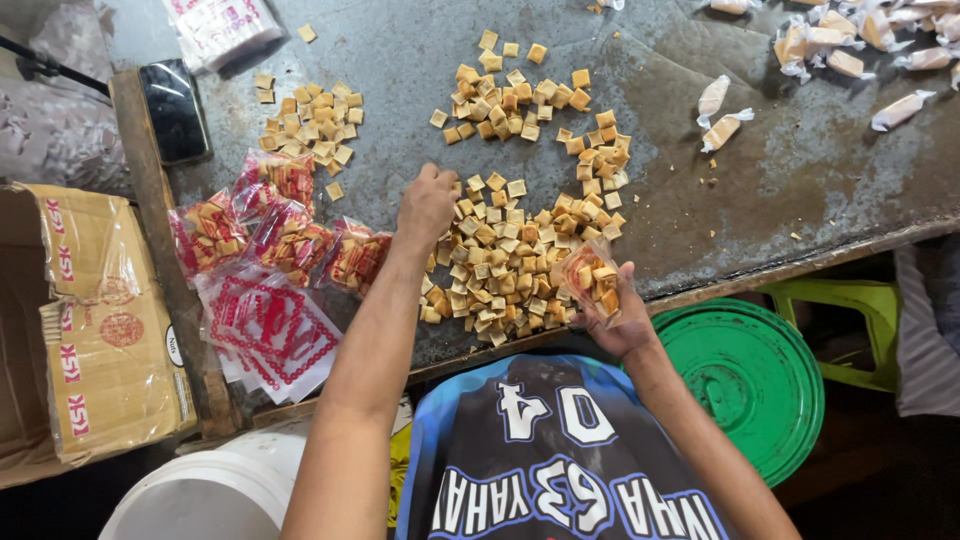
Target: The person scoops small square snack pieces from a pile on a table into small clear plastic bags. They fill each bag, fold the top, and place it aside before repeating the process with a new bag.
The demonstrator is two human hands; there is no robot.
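Far left: a brown cardboard box (95, 330) with red markings, standing open beside the tabletop (800, 170), and below it a white bucket (210, 495). On the wooden edge strip near the top left, a dark phone (174, 110) lying flat. Further in, on the grey, worn tabletop, a small scatter of square tan crackers (315, 125), and just below it a cluster of filled clear packets (275, 225) with red print, lying against each other. Beneath these, a stack of empty red-printed bags (268, 335), flat and overhanging the front edge. Next, the left hand (427, 205), knuckles up, fingers curled down into the near side of the big cracker heap (505, 265), touching the pieces; whether anything is pinched between the fingers cannot be told. Heap spread from the middle of the tabletop down to its front edge, with a looser patch of crackers (520, 95) higher up. At the heap's right edge, the right hand (620, 315), closed around a small clear bag (592, 275) partly filled with crackers, mouth upward, held just above the front edge. Hands apart, heap between them. Below, a dark jersey (560, 460) with white lettering. Right of that, a round green lid (750, 375) under the tabletop level and a green stool (850, 310) beside it. Top right: wrapped pale candies (850, 40) in clear twisted wrappers, well apart from the heap.
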